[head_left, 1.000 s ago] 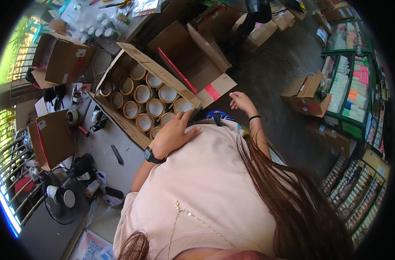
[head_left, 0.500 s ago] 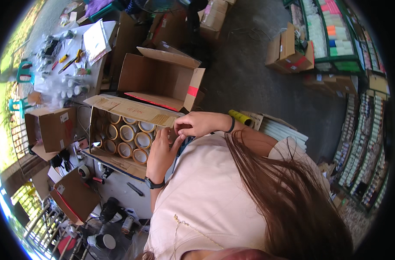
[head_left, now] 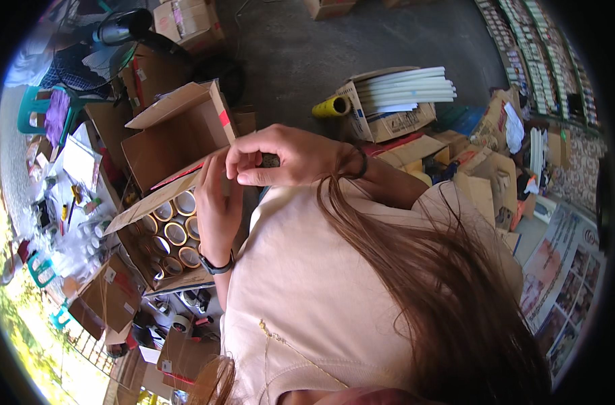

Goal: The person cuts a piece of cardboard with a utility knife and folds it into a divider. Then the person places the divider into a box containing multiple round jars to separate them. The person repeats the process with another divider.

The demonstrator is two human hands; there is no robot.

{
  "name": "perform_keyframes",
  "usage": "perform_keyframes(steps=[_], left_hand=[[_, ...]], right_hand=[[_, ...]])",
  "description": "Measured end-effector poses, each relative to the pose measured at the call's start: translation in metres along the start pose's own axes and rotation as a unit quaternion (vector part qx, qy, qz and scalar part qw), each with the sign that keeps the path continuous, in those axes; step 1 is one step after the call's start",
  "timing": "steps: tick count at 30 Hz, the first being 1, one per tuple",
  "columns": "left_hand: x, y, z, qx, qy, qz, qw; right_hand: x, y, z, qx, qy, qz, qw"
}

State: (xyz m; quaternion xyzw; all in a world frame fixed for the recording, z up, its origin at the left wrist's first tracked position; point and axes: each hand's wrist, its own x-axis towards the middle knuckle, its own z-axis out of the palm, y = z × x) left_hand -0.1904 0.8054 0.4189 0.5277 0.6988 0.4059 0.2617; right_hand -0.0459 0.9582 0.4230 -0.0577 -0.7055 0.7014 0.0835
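My left hand (head_left: pixel 216 202) is raised at the right end of an open cardboard box (head_left: pixel 179 282), its fingers bent close to the raised flap (head_left: pixel 152 199). Against its fingertips rests my right hand (head_left: pixel 277 158), with thumb and fingers curled toward each other. Anything pinched between the fingers is too small or hidden to make out. Inside the box stand several round rolls (head_left: pixel 175 233) with tan rims and pale centres. Part of the box's right side is hidden by my left hand and wrist.
A second open cardboard box (head_left: pixel 179 135) stands just beyond. To the left is a cluttered white table (head_left: pixel 74 182). White tubes (head_left: pixel 405 88) lie in a carton at the far right, beside a yellow roll (head_left: pixel 331 106). More cartons (head_left: pixel 486 179) stand on the right.
The view has swung to the right, so the boxes sit further left and more cartons show. My hands have moved up and left in the picture, still together near the flap's end.
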Motion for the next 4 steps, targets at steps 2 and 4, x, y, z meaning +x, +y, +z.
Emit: perform_keyframes(steps=[2, 4], left_hand=[[-0.003, 0.009, 0.011, -0.031, -0.009, 0.004, 0.999], [-0.005, 0.017, 0.021, -0.099, -0.021, 0.028, 0.994]], right_hand=[[-0.025, -0.02, 0.0, -0.005, 0.076, -0.033, 0.997], [-0.05, -0.039, -0.003, 0.031, 0.166, -0.089, 0.982]])
